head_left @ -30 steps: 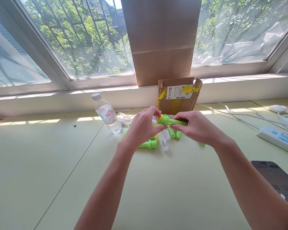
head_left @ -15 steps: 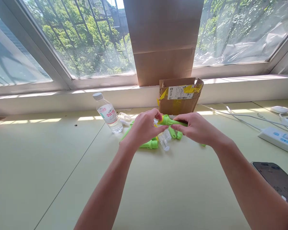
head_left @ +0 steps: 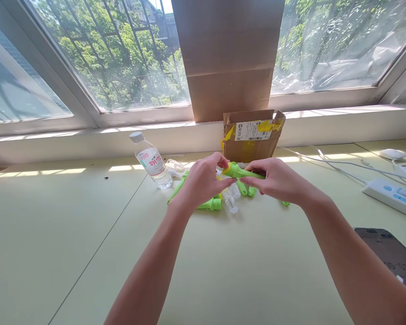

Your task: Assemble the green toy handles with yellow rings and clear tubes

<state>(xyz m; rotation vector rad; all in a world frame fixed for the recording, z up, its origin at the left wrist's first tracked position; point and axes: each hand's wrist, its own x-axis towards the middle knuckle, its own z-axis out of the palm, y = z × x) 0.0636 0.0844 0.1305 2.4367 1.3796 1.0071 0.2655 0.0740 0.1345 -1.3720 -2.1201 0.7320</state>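
Pale green bench (head_left: 257, 266), right side: dark phone (head_left: 385, 253), digits partly readable, "01:3". Left grip (head_left: 203, 183) pinches the yellow-collared end of the green plastic tube (head_left: 237, 170); right grip (head_left: 280, 181) holds its other end. Clear plastic water bottle (head_left: 153, 162): red characters, blurred. Brown cardboard box (head_left: 252, 146): white barcode label, fine print illegible. Barred window (head_left: 122, 58) behind.

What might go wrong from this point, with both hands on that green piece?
The green piece is held above the table, so it might drop if the fingers slip. A hand dipping low could knock the clear tubes beneath and set them rolling. The left hand might also bump the capped bottle if it swings left.
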